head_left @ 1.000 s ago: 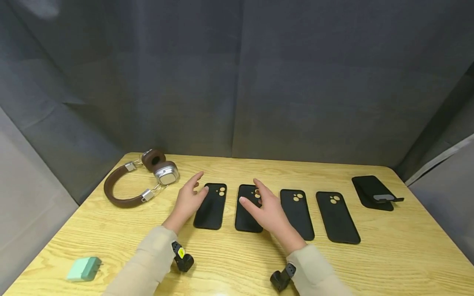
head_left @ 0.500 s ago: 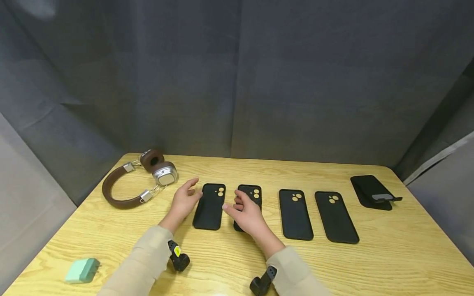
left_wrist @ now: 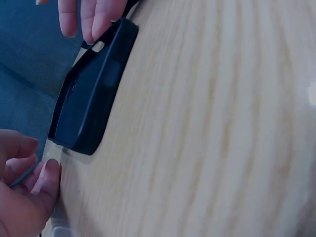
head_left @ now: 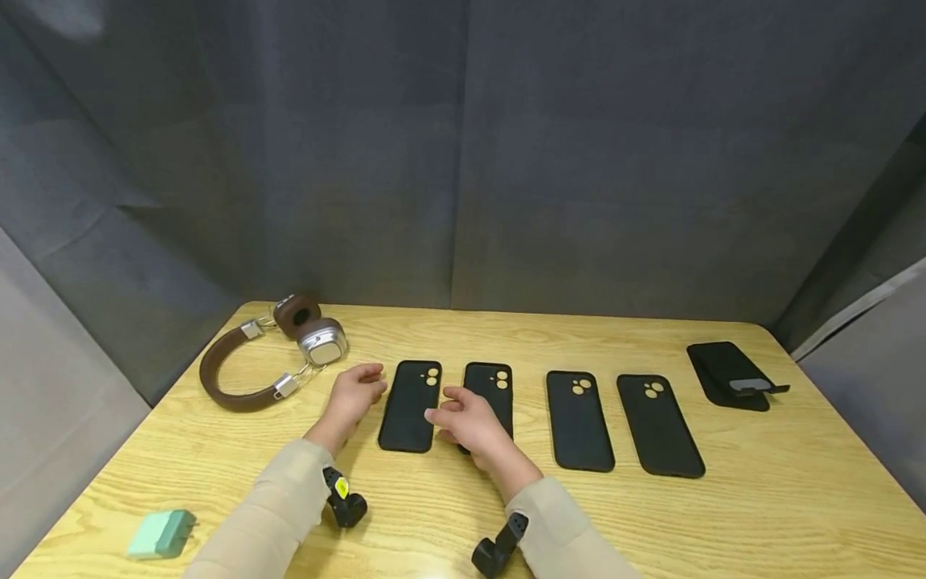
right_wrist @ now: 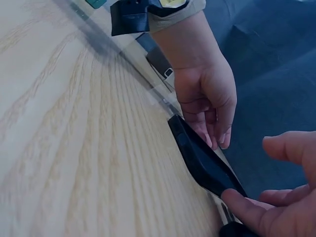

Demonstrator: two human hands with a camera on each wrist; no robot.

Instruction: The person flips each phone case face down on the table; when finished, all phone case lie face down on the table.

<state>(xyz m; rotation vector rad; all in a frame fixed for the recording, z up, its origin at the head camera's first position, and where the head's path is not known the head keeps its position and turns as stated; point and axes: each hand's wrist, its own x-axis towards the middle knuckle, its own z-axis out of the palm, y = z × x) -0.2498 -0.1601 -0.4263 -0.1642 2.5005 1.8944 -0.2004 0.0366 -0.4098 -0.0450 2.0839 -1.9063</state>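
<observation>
On the wooden table lies a black phone case (head_left: 410,406) with camera cutouts at its upper right, inner side up. My left hand (head_left: 352,400) is at its left edge, fingers slightly bent. At its right edge is my right hand (head_left: 473,426), reaching over a second phone case (head_left: 493,394) and partly hiding it. The left wrist view shows the first case (left_wrist: 91,94) lying between both hands, with nothing gripped. In the right wrist view, a fingertip of the right hand (right_wrist: 286,197) overlaps the case's edge (right_wrist: 202,158); whether it touches is unclear.
Two more black phone cases (head_left: 580,420) (head_left: 660,426) lie to the right. A dark flat item with a raised flap (head_left: 729,376) is at the far right. Brown headphones (head_left: 242,398) lie at the back left, a green charger plug (head_left: 161,534) at the front left. A grey curtain (head_left: 463,161) hangs behind.
My right hand has moved left and nearer, from above the second phone case to the right edge of the leftmost one. My left hand has shifted slightly left and lower. The cases have not moved.
</observation>
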